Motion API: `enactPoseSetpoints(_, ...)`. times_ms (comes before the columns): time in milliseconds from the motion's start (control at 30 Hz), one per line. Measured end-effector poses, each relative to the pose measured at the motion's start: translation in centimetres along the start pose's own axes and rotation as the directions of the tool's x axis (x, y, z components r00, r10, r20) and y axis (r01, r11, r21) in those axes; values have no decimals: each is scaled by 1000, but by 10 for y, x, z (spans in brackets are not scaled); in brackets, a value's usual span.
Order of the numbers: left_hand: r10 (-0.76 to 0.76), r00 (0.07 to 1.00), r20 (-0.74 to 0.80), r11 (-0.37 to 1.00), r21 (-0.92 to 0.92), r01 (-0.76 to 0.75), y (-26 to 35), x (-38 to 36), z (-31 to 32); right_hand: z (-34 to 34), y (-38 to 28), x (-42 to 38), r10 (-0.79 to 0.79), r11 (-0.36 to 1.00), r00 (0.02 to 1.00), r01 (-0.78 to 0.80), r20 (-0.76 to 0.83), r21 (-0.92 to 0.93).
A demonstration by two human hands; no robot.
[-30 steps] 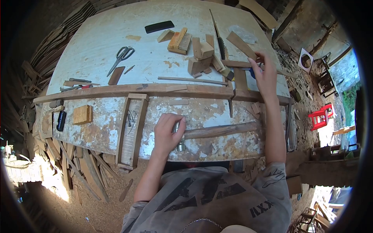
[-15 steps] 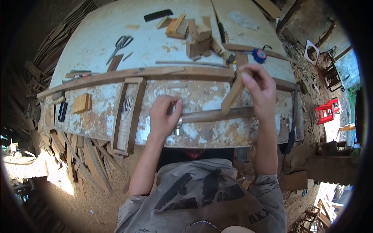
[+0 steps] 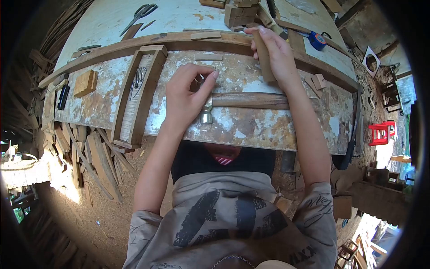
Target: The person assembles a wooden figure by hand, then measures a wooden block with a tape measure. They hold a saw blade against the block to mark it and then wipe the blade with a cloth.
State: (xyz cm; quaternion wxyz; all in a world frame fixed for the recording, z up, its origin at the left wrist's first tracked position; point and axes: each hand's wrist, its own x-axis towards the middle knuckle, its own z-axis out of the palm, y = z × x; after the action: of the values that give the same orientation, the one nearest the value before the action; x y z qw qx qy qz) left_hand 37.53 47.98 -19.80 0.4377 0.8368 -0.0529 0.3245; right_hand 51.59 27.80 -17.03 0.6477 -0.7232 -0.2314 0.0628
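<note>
My right hand [image 3: 278, 58] grips a flat wooden strip [image 3: 265, 60] over the bench, close to the long wooden beam. My left hand [image 3: 188, 92] is closed in a pinch above the bench; whatever its fingertips hold is too small to make out. A hammer [image 3: 251, 100] lies below both hands, its metal head near my left wrist and its handle running right, partly behind my right forearm. Left of my left hand stands a narrow wooden tray [image 3: 151, 85] with several nails [image 3: 139, 77] in it. A thin wood piece [image 3: 208, 57] lies just beyond my left fingers.
The long beam [image 3: 107, 51] crosses the worn bench [image 3: 233, 130]. Scissors [image 3: 139, 17], a blue tape measure [image 3: 317, 40] and wood blocks [image 3: 237, 16] lie beyond it. A wood block [image 3: 85, 84] sits at left, small offcuts [image 3: 318, 81] at right. A red stool [image 3: 379, 134] stands outside.
The view has shifted, so the bench's far side sits higher in frame. My right hand has turned the wooden strip more upright, toward the beam. My left hand stays pinched near the hammer head.
</note>
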Motion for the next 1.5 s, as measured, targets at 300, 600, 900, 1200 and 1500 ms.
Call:
enactPoseSetpoints(300, 76, 986, 150, 991, 101, -92, 7, 7, 0, -4, 13, -4, 119, 973, 986, -140, 120, 186)
enactPoseSetpoints(600, 146, 914, 377, 948, 212, -239, 15, 37, 15, -7, 8, -8, 122, 948, 984, -154, 130, 278)
enactPoseSetpoints(900, 219, 838, 500, 936, 136, -325, 16, 48, 29, -9, 25, 0, 59, 973, 983, -96, 175, 212)
enactPoseSetpoints(1200, -162, 912, 378, 983, 142, 116, 39, 52, 33, -8, 26, -1, -45, 967, 987, 4, 155, 254)
enactPoseSetpoints(1500, -227, 930, 289, 971, 140, 193, 40, 56, 46, -6, 27, -2, -150, 978, 984, 134, 96, 158)
